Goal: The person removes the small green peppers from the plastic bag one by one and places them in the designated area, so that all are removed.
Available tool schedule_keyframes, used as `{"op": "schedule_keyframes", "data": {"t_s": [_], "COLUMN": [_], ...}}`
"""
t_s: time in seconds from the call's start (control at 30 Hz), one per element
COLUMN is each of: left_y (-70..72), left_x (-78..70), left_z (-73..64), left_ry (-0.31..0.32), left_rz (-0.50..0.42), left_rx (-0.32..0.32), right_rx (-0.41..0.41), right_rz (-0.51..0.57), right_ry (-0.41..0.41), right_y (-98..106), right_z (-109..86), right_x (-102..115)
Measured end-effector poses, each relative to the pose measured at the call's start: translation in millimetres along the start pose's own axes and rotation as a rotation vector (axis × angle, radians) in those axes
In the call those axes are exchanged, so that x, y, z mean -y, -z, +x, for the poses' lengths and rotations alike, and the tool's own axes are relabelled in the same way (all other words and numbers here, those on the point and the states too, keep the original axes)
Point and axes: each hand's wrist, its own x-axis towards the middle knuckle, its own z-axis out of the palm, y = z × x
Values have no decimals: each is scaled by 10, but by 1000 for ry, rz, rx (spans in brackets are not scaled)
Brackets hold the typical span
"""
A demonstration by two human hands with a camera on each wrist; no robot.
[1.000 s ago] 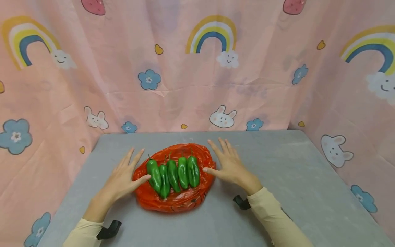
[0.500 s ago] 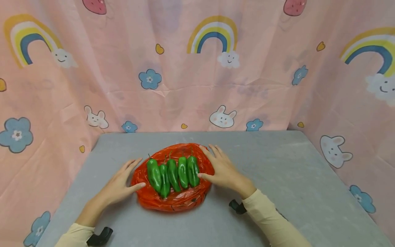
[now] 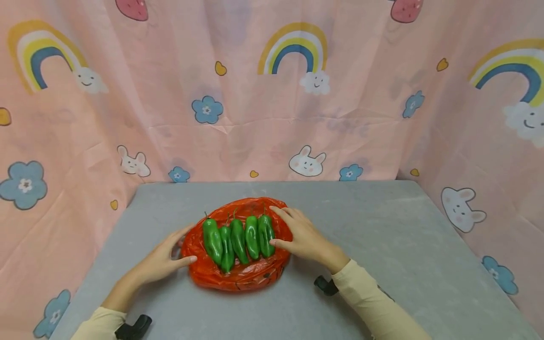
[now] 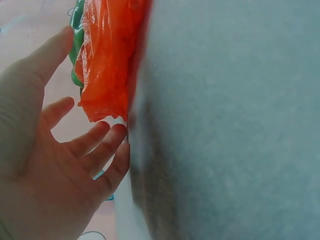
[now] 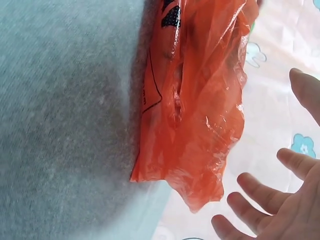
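Several green peppers [image 3: 238,242] lie side by side, stems pointing away from me, on a crumpled red-orange plastic bag [image 3: 252,282]. At the bag's left edge is my left hand [image 3: 158,263], thumb and fingers spread apart. In the left wrist view its fingertips are close to the end of the bag [image 4: 107,75]; whether they touch it I cannot tell. My right hand [image 3: 305,239] reaches over the bag's right edge, thumb near the rightmost pepper. The right wrist view shows a gap between those loosely bent fingers and the bag [image 5: 195,135]. Neither hand holds anything.
The bag rests on a grey table [image 3: 374,236]. Pink curtains [image 3: 238,151] printed with rainbows, rabbits and flowers stand behind the table and along both sides. A black device is strapped at each wrist, above the table surface.
Both hands have come lower towards the bag. The left moved down and slightly left; the right moved left over the bag's edge. Bag and peppers stay in place.
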Motion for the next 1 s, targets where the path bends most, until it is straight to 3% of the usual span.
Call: {"op": "schedule_keyframes", "data": {"t_s": [0.53,0.77,1.0], "left_y": [-41,-27,-35], "left_x": [76,126,161], "left_z": [49,24,49], "left_ry": [-4,-30,-28], "left_rz": [-130,-209,-114], "left_rx": [69,67,42], "right_rx": [113,134,147], "right_rz": [87,76,40], "right_ry": [-18,18,3], "right_y": [-107,-164,-216], "right_z": [112,185,241], "right_x": [-100,-129,-124]}}
